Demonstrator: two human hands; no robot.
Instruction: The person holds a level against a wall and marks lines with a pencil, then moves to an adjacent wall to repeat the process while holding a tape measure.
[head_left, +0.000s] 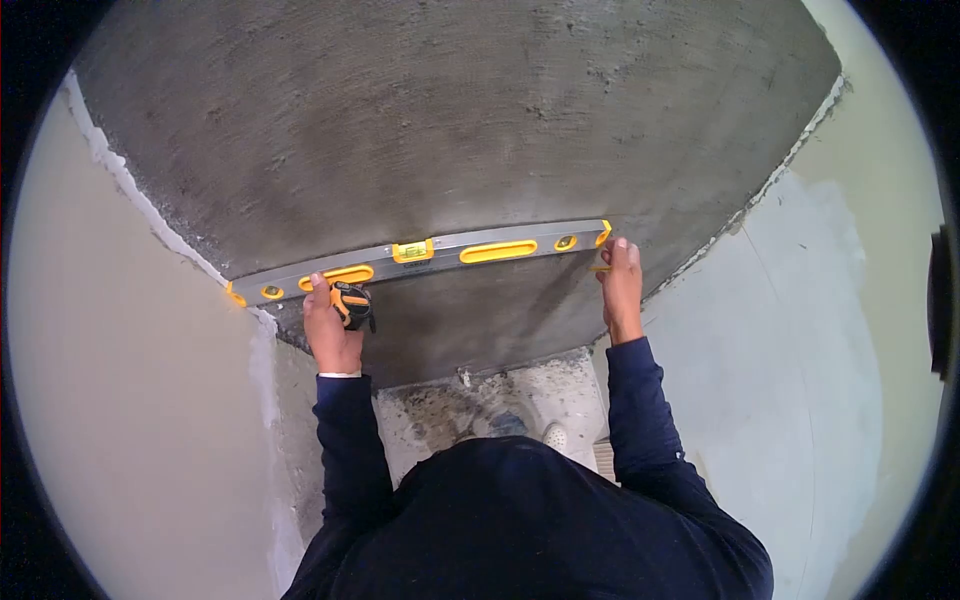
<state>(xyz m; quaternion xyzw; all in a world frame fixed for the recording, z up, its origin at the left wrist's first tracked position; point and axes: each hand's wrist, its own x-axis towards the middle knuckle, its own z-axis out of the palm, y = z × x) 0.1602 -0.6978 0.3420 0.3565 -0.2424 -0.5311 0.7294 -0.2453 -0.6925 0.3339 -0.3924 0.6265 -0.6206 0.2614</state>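
A long grey spirit level [440,256] with yellow vials, hand slots and end caps lies across the grey plastered wall, its right end a little higher in view. My left hand [330,328] is closed at its left part, thumb over the lower edge by a yellow slot. That same hand also holds a black and orange tape measure [351,305], its tape not visibly drawn out. My right hand [622,285] is closed in a pinch just below the level's right end. A thin yellow pencil [599,268] sticks out from its fingers toward the left.
Rough grey plaster [450,120] covers the wall ahead, with ragged white edges at both sides. Smooth pale walls stand left [130,370] and right [780,380]. Below is a stained, dusty floor [420,415], with a light perforated shoe [555,436] on it.
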